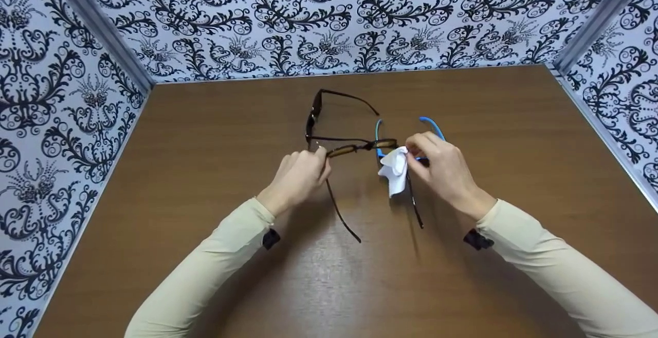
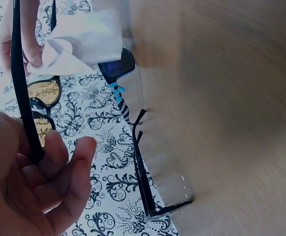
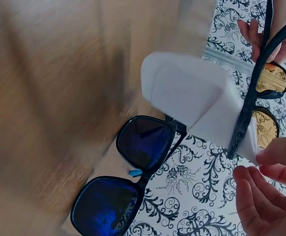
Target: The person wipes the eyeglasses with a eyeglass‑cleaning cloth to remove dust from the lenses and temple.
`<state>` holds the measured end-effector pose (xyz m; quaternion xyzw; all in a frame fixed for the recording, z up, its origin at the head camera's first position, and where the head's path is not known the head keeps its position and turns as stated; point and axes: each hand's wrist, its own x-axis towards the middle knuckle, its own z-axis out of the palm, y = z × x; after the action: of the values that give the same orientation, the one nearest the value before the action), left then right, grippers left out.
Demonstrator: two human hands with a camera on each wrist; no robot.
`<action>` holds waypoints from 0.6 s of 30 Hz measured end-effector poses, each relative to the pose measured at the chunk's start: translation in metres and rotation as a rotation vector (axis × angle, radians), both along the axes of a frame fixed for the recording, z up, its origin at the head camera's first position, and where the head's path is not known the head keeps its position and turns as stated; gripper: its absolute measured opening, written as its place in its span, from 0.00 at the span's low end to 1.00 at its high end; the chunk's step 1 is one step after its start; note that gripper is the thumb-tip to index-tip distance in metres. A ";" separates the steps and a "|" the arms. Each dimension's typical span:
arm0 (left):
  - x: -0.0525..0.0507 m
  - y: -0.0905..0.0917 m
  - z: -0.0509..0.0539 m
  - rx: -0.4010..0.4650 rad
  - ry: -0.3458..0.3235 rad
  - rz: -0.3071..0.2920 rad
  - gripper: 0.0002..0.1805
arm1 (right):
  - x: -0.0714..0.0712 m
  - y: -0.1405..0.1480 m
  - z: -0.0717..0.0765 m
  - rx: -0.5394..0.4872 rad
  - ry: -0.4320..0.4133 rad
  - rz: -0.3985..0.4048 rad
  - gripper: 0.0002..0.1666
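A pair of black-framed glasses with yellow lenses (image 1: 367, 146) is held above the table, its temples pointing toward me. My left hand (image 1: 300, 173) grips its left end by the frame and temple hinge. Between thumb and fingertips, my right hand (image 1: 444, 168) pinches a white cloth (image 1: 395, 171) at the other end of the glasses. In the right wrist view the cloth (image 3: 192, 93) hangs from those fingertips beside the temple. Whether the right fingers also touch the frame, I cannot tell.
Dark sunglasses (image 1: 314, 114) lie unfolded on the wooden table (image 1: 216, 122), beyond my left hand. Another pair with blue temples (image 1: 432, 125) lies behind the cloth and right hand, partly hidden. Patterned walls (image 1: 329, 24) border the table at the back and sides.
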<state>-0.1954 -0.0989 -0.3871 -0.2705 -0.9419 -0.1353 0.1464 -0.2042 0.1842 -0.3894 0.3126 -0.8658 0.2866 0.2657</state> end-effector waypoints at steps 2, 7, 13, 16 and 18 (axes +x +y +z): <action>0.000 0.000 0.000 0.004 0.013 0.004 0.09 | 0.002 0.001 -0.001 0.025 0.013 0.001 0.08; -0.002 -0.002 -0.001 0.015 0.028 0.033 0.10 | 0.006 0.005 -0.003 0.061 0.025 0.037 0.10; -0.007 -0.006 -0.002 0.037 0.011 0.067 0.09 | 0.013 0.011 -0.002 0.093 0.004 0.123 0.11; -0.009 -0.009 -0.001 0.052 -0.017 0.093 0.10 | 0.017 0.013 0.000 0.102 0.005 0.152 0.11; -0.010 -0.010 -0.001 0.055 -0.029 0.115 0.11 | 0.020 0.014 0.002 0.105 0.008 0.170 0.12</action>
<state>-0.2057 -0.1093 -0.3882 -0.2100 -0.9538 -0.1564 0.1475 -0.1840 0.1983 -0.3874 0.3996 -0.8488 0.2613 0.2273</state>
